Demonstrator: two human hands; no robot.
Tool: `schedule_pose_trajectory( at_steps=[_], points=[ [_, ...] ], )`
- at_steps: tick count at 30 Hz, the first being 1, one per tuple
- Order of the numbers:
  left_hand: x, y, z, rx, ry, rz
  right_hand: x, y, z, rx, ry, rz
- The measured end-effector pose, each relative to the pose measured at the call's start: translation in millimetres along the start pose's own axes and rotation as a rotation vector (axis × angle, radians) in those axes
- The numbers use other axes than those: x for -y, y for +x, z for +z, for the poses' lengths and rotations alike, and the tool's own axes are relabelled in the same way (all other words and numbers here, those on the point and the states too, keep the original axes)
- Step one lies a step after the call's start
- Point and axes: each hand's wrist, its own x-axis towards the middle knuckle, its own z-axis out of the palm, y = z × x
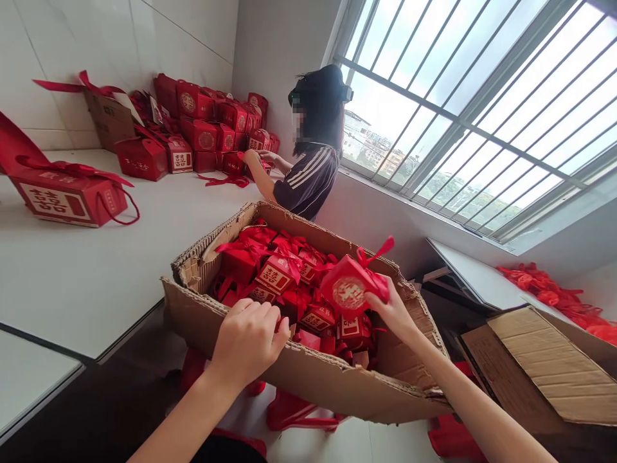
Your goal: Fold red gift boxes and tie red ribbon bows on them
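Observation:
An open cardboard box [308, 379] with torn edges sits in front of me, filled with small red gift boxes [274, 275] tied with red ribbon. My left hand [249, 341] is closed over the near rim of the cardboard box, its fingertips hidden inside. Above the pile on the right, my right hand [389, 308] holds a red gift box [348, 290] by its side. That one has a round gold emblem facing me and a ribbon sticking up, and it is tilted.
A white table [120, 270] stands at left, bearing a red gift box [67, 196] and a large stack of more [207, 128] by the wall. A co-worker [313, 148] handles boxes there. At right lie another carton [549, 366] and red material [549, 289].

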Motion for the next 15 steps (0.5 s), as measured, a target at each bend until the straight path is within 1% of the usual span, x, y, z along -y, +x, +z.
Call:
schedule_pose_trajectory(
  at_steps=[2,3,4,5,7,9,10,12,15],
  points=[
    [0,0,-0.1,0.005,-0.019,-0.017,-7,8,13,0.036,-0.146,-0.134],
    [-1,0,-0.3,0.006,-0.028,-0.023,-8,12,19,0.054,-0.164,-0.167],
    [-1,0,-0.5,0.006,-0.036,-0.026,-8,17,25,0.064,-0.147,-0.169],
    [-1,0,-0.7,0.005,-0.042,-0.027,-6,20,31,0.069,-0.072,-0.125],
    [0,0,-0.8,0.003,-0.048,-0.024,4,24,39,0.102,0.217,0.067],
    [0,-1,-0.3,-0.002,-0.043,-0.021,17,21,45,0.187,0.524,0.232],
    [0,-1,0.2,-0.004,-0.037,-0.02,25,18,47,0.238,0.633,0.283],
    [0,-1,1.3,-0.008,-0.018,-0.016,38,8,50,0.314,0.742,0.34],
    [0,-1,2.7,-0.009,0.015,-0.007,49,-7,52,0.351,0.775,0.381]
  ],
)
